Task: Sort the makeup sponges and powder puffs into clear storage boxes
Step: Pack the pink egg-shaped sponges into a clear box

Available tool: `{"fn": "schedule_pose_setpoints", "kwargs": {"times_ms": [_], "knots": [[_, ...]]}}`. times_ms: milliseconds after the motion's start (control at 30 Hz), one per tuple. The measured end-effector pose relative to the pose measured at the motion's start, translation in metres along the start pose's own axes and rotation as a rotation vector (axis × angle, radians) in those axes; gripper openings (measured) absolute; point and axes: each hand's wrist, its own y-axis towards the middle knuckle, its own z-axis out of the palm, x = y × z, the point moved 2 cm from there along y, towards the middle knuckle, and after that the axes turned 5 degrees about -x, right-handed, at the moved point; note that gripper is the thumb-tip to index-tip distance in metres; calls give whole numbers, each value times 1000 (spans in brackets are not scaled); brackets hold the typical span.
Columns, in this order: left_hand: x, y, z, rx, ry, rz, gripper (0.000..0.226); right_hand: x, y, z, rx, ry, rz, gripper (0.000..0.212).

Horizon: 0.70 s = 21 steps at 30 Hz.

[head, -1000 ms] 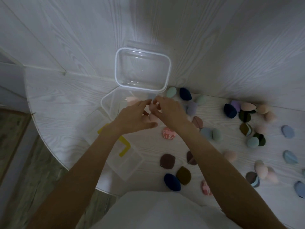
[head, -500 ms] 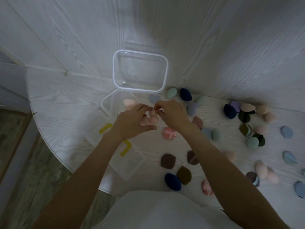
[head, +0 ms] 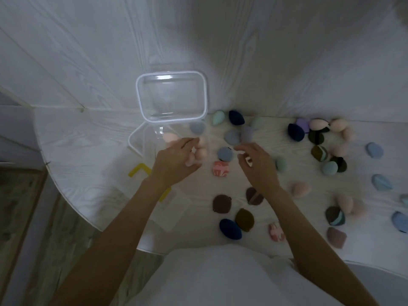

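Note:
My left hand (head: 174, 161) hovers at the right side of a clear storage box (head: 135, 144) and holds a small bunch of pink makeup sponges (head: 200, 151) between fingers and thumb. One pink sponge (head: 169, 137) lies inside that box. My right hand (head: 257, 165) hangs a little to the right with loosely curled fingers and nothing in it. Several sponges and puffs lie on the white table: a blue puff (head: 225, 153), a pink marbled puff (head: 220, 169), a brown puff (head: 221, 203), a navy sponge (head: 230, 229).
A second clear box (head: 138, 96) leans on the white wall behind the first. A clear lid with yellow clips (head: 139, 171) lies near the table's left edge (head: 66, 195). More pink, green, blue and dark sponges (head: 326, 138) spread over the right half.
My right hand has drawn away from my left hand toward the right, with nothing in it. The pink sponges stay in my left hand by the box.

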Motion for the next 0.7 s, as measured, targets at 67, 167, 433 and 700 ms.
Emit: {"fn": "schedule_pose_setpoints", "kwargs": {"times_ms": [67,167,433,700], "knots": [[-3,-2,3,-54,33,18,65,-18,-19,-10,73,69,202,26],[-7,-6,5,-80,50,15,67,-4,-17,-5,193,307,387,37],[-13,-17,1,110,121,76,86,51,23,42,344,257,271,62],[-23,-27,10,62,42,123,84,39,11,41,270,364,262,65]]}}
